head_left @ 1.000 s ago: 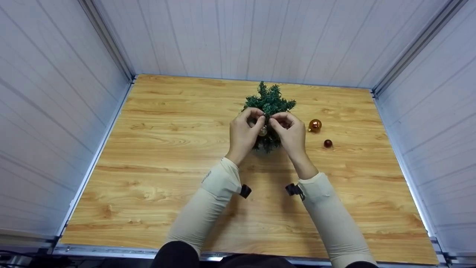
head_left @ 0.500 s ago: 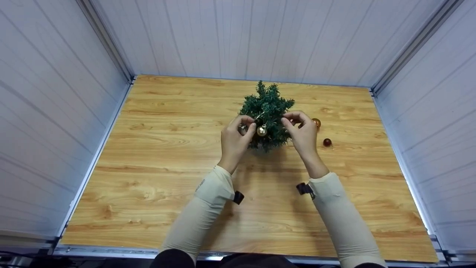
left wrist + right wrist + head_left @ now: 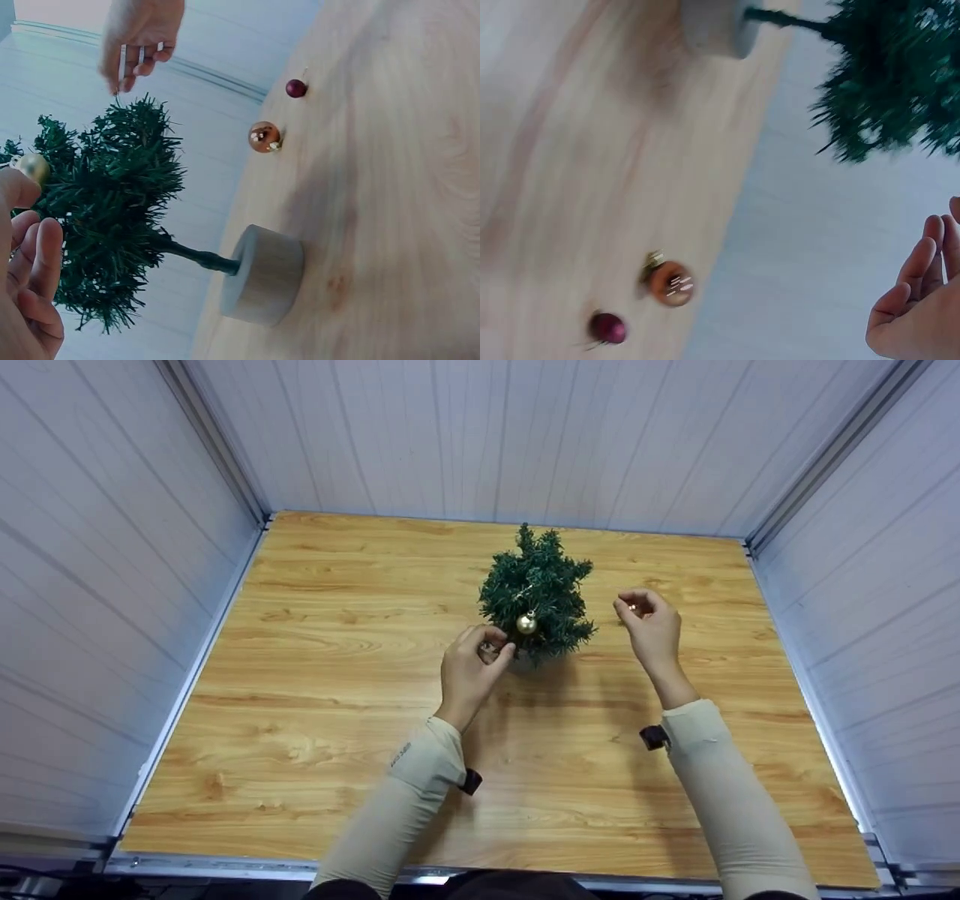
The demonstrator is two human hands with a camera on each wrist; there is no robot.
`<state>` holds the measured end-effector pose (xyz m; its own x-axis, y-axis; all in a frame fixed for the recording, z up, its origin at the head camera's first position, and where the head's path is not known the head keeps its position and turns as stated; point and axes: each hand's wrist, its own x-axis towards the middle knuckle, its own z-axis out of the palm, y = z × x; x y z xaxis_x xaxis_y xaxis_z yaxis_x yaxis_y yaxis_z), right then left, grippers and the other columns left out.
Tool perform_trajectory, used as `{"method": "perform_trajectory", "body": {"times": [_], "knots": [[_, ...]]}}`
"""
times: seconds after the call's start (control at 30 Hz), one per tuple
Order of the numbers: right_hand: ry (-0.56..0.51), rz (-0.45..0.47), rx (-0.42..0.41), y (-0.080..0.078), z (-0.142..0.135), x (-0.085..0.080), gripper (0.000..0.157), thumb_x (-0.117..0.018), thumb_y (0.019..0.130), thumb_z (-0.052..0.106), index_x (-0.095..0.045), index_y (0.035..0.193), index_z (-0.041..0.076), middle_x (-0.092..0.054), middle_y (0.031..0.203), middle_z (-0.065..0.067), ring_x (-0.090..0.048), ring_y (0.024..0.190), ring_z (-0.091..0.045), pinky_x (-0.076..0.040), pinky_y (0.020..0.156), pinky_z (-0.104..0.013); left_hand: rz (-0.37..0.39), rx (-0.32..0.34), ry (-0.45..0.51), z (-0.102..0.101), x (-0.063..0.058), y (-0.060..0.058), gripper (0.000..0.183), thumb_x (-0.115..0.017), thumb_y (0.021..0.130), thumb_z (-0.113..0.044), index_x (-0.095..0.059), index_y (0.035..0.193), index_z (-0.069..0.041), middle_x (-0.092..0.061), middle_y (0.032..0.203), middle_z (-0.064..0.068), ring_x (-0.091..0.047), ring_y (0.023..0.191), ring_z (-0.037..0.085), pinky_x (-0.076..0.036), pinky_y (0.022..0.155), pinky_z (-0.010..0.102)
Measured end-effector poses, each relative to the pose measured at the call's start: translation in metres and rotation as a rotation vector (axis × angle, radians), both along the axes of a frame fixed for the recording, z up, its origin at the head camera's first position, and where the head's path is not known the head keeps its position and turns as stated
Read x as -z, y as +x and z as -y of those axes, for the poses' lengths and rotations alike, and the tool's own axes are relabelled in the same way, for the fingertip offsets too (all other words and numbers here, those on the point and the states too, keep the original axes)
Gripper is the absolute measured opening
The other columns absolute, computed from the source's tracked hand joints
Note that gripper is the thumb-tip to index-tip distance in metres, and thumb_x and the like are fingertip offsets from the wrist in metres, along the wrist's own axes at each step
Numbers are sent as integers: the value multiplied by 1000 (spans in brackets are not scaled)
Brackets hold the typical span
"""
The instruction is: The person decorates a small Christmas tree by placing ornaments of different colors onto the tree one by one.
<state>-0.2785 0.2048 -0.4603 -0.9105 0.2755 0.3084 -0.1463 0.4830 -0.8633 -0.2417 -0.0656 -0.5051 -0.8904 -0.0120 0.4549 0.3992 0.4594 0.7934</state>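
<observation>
A small green artificial Christmas tree (image 3: 536, 585) stands upright, its round pale base (image 3: 274, 281) showing in the left wrist view. A shiny gold ball ornament (image 3: 526, 622) hangs on its front. My left hand (image 3: 469, 671) is right at the tree's lower left branches, fingers loosely bent and nothing between them. Off to the tree's right, my right hand (image 3: 654, 634) hovers with relaxed fingers, holding nothing. In the head view it covers most of an orange ball ornament (image 3: 671, 283) and hides a smaller dark red one (image 3: 607, 328); both lie on the table.
The wooden table (image 3: 322, 720) is enclosed by a pale panel wall at the back (image 3: 390, 442) and side walls at left (image 3: 112, 585) and right (image 3: 855, 585). Small black cameras (image 3: 469, 781) sit on both wrists.
Both hands have come away from the tree's front, where they were fingering the gold ball's hanging spot. The right hand moved right over the orange ball; the left moved down and slightly left.
</observation>
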Motion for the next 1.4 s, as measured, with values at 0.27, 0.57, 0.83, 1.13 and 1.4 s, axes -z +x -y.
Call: {"method": "perform_trajectory", "body": {"times": [0.27,0.57,0.83,1.13,1.4], "knots": [[59,127,117,-9,-41,33,18,-70,91,18,-71,102,3,-62,86,3,-52,71,-10,-41,59,-19,46,-45,-21,-2,13,5,16,-75,87,-28,-68,97,-16,-65,91,-5,-65,67,13,-51,60,23],[225,270,108,-30,-79,65,25,-64,93,16,-65,115,4,-63,103,-13,-55,84,-20,-45,72,-30,40,-30,-20,-2,22,7,17,-76,87,-27,-69,97,-16,-65,90,-3,-65,67,20,-51,60,25],[502,319,-29,-49,-82,83,47,-64,92,12,-52,137,3,-53,127,-26,-52,110,-42,-48,83,-53,53,-34,-19,-2,28,12,16,-77,86,-25,-69,97,-16,-67,89,-4,-64,66,17,-50,58,23],[809,317,-114,-63,-84,91,54,-72,88,10,-51,138,10,-41,139,-27,-44,121,-47,-44,89,-60,58,-23,17,-3,30,13,15,-76,87,-27,-69,95,-16,-65,87,-4,-66,67,21,-51,60,22],[939,321,-170,-71,-88,95,55,-63,91,0,-47,142,13,-36,143,-26,-44,120,-47,-46,83,-58,45,-33,18,-3,31,12,14,-76,87,-24,-69,95,-16,-66,86,-5,-61,64,8,-50,59,20]]}}
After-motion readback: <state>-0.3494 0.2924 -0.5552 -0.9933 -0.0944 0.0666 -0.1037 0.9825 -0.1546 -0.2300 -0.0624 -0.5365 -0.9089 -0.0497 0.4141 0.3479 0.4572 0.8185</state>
